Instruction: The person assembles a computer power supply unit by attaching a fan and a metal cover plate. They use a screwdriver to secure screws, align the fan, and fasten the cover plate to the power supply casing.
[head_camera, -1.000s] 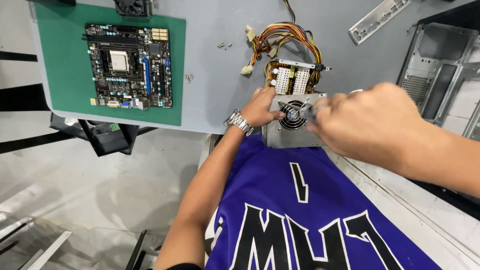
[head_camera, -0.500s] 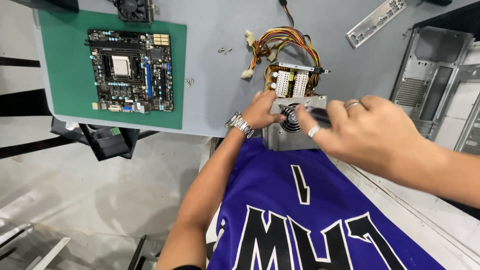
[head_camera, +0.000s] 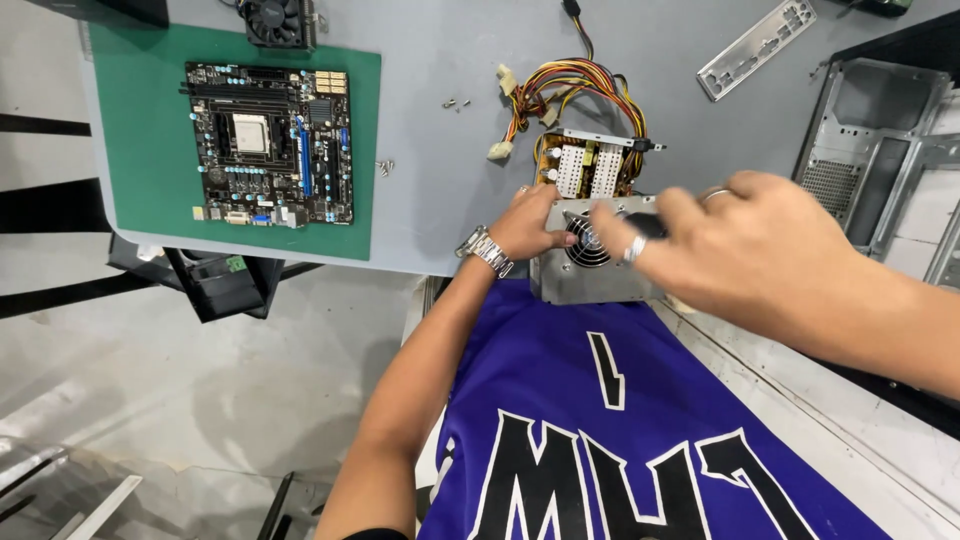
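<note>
A grey metal power supply housing (head_camera: 590, 285) with a round fan grille stands at the near edge of the table. Its open circuit board (head_camera: 590, 168) and a bundle of coloured wires (head_camera: 570, 85) lie just behind it. My left hand (head_camera: 528, 225), a watch on its wrist, grips the housing's left top corner. My right hand (head_camera: 745, 250), wearing rings, reaches in from the right over the fan. Its fingers are curled around a small dark tool (head_camera: 645, 226), mostly hidden by the fingers.
A motherboard (head_camera: 270, 145) lies on a green mat (head_camera: 140, 150) at the left, a cooler fan (head_camera: 280, 20) behind it. Loose screws (head_camera: 457, 103) sit mid-table. A metal port plate (head_camera: 755, 50) and an open computer case (head_camera: 880, 150) are at the right.
My right hand has moved left and down over the fan grille, its fingers stretching out. My left hand stays on the housing's corner.
</note>
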